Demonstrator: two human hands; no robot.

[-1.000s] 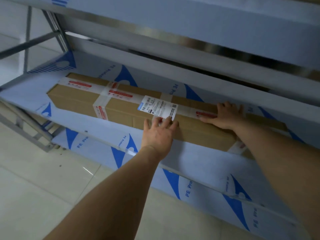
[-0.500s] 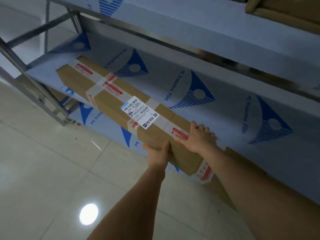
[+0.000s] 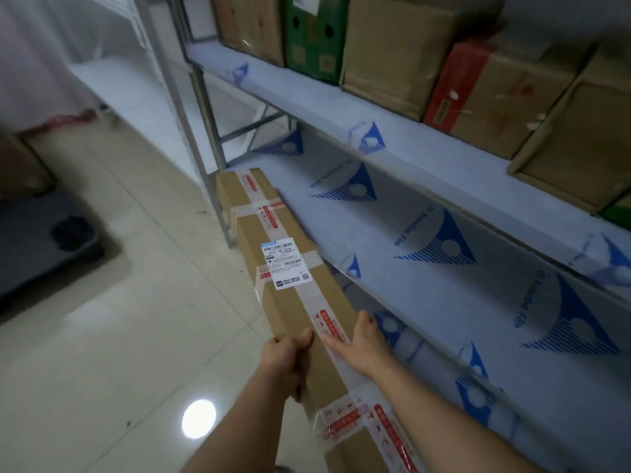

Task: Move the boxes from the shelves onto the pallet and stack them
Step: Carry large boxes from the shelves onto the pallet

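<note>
A long brown cardboard box [image 3: 290, 271], taped and bearing a white label, runs from the shelf's left end down towards me. Its far end lies on the film-covered middle shelf [image 3: 444, 268]; the near part hangs out over the floor. My left hand [image 3: 285, 361] grips the box's left edge, thumb on top and fingers underneath. My right hand [image 3: 363, 339] lies on the top face at the right edge, fingers over that edge. A dark pallet [image 3: 41, 240] sits on the floor at far left.
The upper shelf [image 3: 307, 107] carries several cardboard boxes [image 3: 389, 52] and a green box [image 3: 316, 32]. Metal shelf posts [image 3: 205, 138] stand by the box's far end. Pale tiled floor [image 3: 119, 336] spreads to the left. A brown box [image 3: 20, 169] stands behind the pallet.
The box has swung out of the shelf, near end towards me. My left hand shifted from the front face to gripping the left edge. My view has turned left, showing pallet and upper shelf.
</note>
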